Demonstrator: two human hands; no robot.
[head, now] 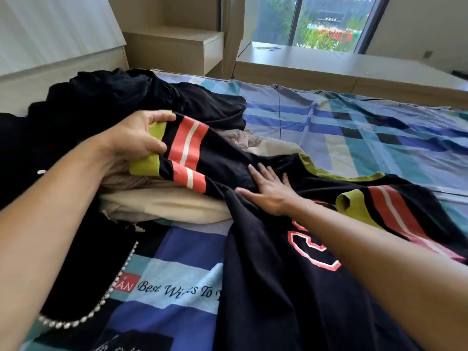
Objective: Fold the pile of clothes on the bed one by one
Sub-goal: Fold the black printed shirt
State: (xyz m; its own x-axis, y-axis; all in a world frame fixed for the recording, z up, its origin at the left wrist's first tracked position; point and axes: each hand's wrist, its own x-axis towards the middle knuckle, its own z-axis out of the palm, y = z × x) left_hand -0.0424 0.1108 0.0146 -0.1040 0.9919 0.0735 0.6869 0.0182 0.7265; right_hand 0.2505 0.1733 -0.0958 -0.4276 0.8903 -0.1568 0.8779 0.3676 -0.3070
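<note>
Two bare forearms reach out over the bed (367, 130), which is covered in blue-and-teal plaid. Nearest me, a printed line (174, 290) on that covering reads "Best Wishes To", its end hidden under cloth. Just left of it sits a red label (126, 285) where only the letters "AN" can be made out. A black garment (83, 249) edged with a rhinestone trim (119, 274) lies along the near left.

A black jersey (266, 287) is spread across the near right of the bed. It has a coral outlined figure (311, 249) on the chest, partly covered by the right arm, so I cannot tell what it says. Its far sleeve lies flat on the right, banded in coral and white with a lime cuff.

The right hand (268, 193) rests flat on the jersey below the lime collar, fingers straight and spread, gripping nothing. The left hand (136, 138) has its fingers and thumb curled round the lime cuff of the other sleeve, holding it up over the heap.

Under that sleeve the pile of clothes (114, 97) sits on the left of the bed. It holds a cream garment (172, 203) at the front, a beige lacy piece (240, 139) behind, and rumpled black clothes at the back.

Beyond stand a pale headboard (50, 29), a wooden bedside unit (177, 49) with a drawer, a long low cabinet (329, 64) and a window (316, 21) showing greenery.
</note>
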